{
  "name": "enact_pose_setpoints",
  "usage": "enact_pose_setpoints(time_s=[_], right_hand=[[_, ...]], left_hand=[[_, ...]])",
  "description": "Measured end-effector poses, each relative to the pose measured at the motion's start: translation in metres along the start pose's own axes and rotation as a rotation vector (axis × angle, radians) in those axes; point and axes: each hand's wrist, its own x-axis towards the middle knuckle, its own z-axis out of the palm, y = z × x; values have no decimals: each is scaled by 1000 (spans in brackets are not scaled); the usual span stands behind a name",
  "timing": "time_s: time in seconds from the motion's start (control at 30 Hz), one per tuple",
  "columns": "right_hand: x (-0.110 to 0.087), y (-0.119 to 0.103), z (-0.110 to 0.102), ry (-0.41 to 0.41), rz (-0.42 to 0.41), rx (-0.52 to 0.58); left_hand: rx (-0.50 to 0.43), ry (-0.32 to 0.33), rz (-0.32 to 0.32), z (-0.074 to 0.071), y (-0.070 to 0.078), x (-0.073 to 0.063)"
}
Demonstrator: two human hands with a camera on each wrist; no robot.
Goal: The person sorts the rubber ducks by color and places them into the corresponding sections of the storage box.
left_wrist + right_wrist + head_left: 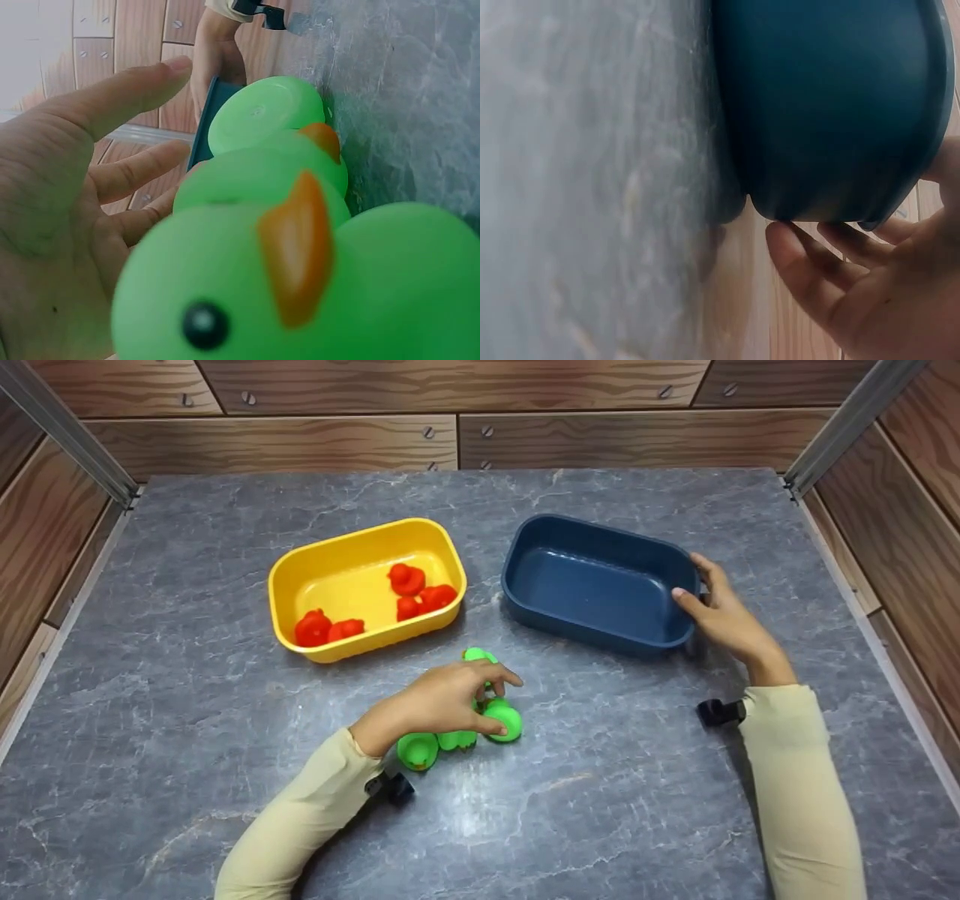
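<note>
Several green rubber ducks (418,751) lie in a cluster on the table, partly hidden by my left hand (450,695). That hand hovers over the rightmost green duck (506,721) with thumb and fingers spread around it. In the left wrist view its palm faces the ducks, and a gap shows between the thumb and the farthest duck (262,112). At the right, a dark blue bin (600,622) holds nothing. My right hand (724,611) grips its right end, the thumb over the rim and the fingers outside, as the right wrist view also shows.
Left of the blue bin stands a yellow bin (367,641) with several red rubber ducks (406,580) inside. Wood-patterned panels (330,442) enclose the grey marbled table (585,825) at the back and sides.
</note>
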Motion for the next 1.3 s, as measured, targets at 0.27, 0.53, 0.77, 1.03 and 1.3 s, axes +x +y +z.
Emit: enact_pose_setpoints(time_s=[0.27,0.53,0.77,1.03,1.3], right_hand=[[0,0,0,-2,-17,-13],[-1,-1,1,3,-28,-10],[-1,-2,0,2,-17,-17],[-2,-1,0,-18,-17,-27],[-1,-1,0,-11,-8,-22]], left_hand=[[84,-26,-31,2,3,4],[110,-51,-52,3,4,5],[135,-50,-46,3,4,7],[162,-33,-36,3,7,7],[125,-19,-12,3,5,7]])
